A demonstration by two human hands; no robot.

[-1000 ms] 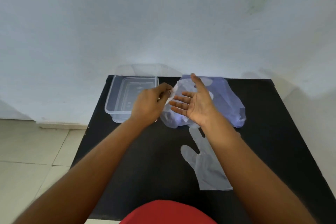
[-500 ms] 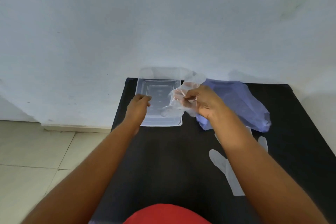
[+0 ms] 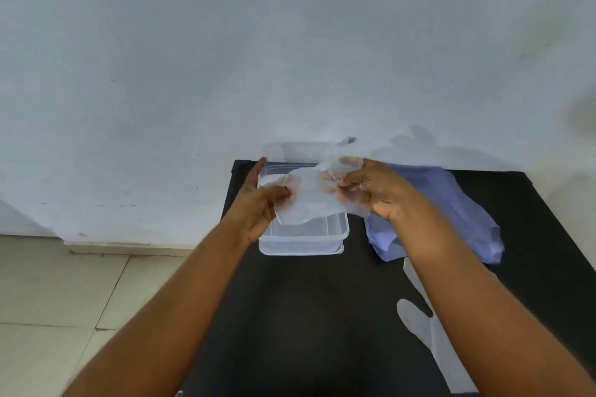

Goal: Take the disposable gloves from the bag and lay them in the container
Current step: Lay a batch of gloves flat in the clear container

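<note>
Over the clear plastic container (image 3: 303, 240) at the back left of the black table, I hold a thin translucent disposable glove (image 3: 311, 200) stretched between both hands. My left hand (image 3: 261, 200) pinches its left edge; my right hand (image 3: 371, 192) grips its right side. The pale purple plastic bag (image 3: 451, 203) lies crumpled to the right of the container, partly behind my right forearm. A second translucent glove (image 3: 429, 338) lies flat on the table near the front right, half hidden by my right arm.
The black table (image 3: 306, 316) stands against a white wall (image 3: 290, 42). Its left edge drops to a tiled floor (image 3: 48, 300). Red clothing shows at the bottom edge in earlier frames only.
My right hand closed on the glove and carried it left over the container. My left hand let go, reached the container, then took the glove's left edge. The view shifted left.
</note>
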